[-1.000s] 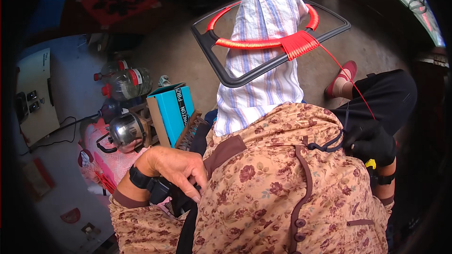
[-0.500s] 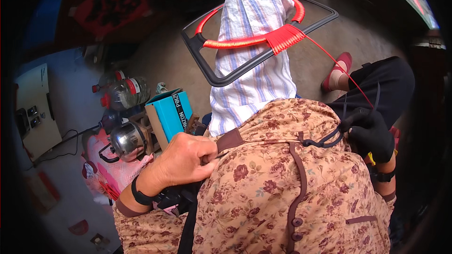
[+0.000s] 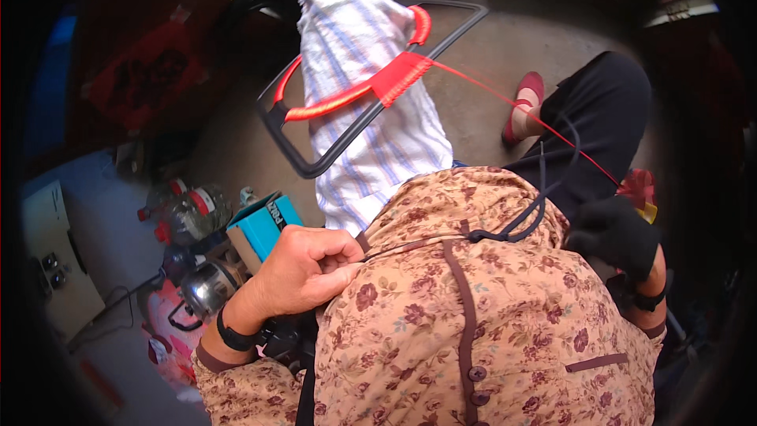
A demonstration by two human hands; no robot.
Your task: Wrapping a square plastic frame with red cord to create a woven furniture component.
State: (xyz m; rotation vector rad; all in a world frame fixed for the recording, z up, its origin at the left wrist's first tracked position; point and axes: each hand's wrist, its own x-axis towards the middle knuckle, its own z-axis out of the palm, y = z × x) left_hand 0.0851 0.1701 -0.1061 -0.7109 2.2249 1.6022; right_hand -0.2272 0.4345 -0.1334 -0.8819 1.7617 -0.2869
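My bare left hand (image 3: 315, 267) is closed in a pinch at the left side of the floral jacket's waist. A thin dark waist cord (image 3: 410, 246) runs from its fingers across the front to a dark blue cord loop (image 3: 512, 230). My right hand (image 3: 619, 238), in a black glove, is beside the right side of the jacket (image 3: 505, 323); its fingers are blurred and partly hidden. On my striped cloth-covered leg (image 3: 355, 55) rests a black frame (image 3: 315, 167), with red cord wrapping (image 3: 398, 79). A red strand (image 3: 520, 112) stretches from it toward my right hand.
Left of me are a blue box (image 3: 264, 221), a metal kettle (image 3: 211, 288), clear plastic bottles (image 3: 197, 217) and a pale cabinet (image 3: 59, 248). My other leg (image 3: 603, 118), in black trousers with a red shoe (image 3: 520, 102), extends to the right over grey floor.
My right hand has moved down from the dark blue cord, whose ends now rise free of it. My left hand still pinches at the waist. The whole view has shifted, with the frame now farther left.
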